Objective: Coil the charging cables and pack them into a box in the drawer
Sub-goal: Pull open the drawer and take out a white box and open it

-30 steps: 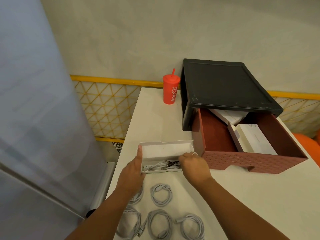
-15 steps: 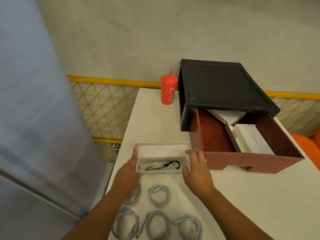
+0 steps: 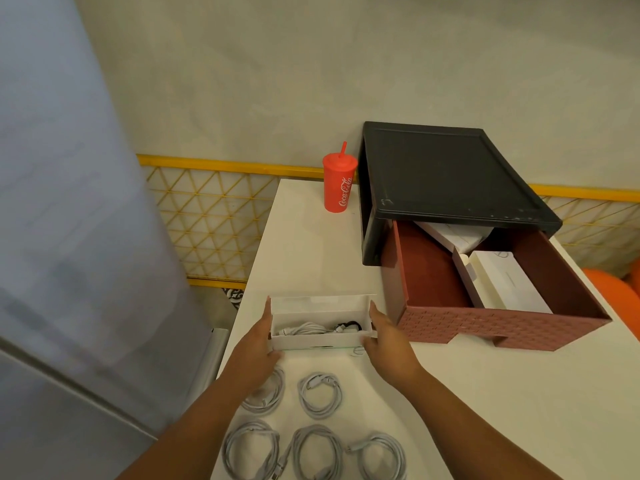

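Note:
A small open white box (image 3: 311, 341) lies on the white table (image 3: 502, 410), its lid flap up at the back. A white cable and a dark one (image 3: 311, 329) lie inside it. My left hand (image 3: 256, 344) holds the box's left end, fingers along the side and thumb at the front corner. My right hand (image 3: 388, 344) holds the right end the same way. Several coiled white cables (image 3: 320, 394) lie on the table in front of the box; one is partly under my left wrist. The pink drawer (image 3: 485, 327) stands pulled out of its black housing (image 3: 446, 174), just right of the box.
Two white boxes (image 3: 509, 285) fill the right half of the drawer; its left half shows bare floor. A red cup with a straw (image 3: 339, 183) stands at the table's back. A grey panel (image 3: 69, 237) rises on the left; the table edge runs beside my left arm.
My right hand came out of the box and moved to its right end. My left hand settled on the left end. The dark cable now shows inside.

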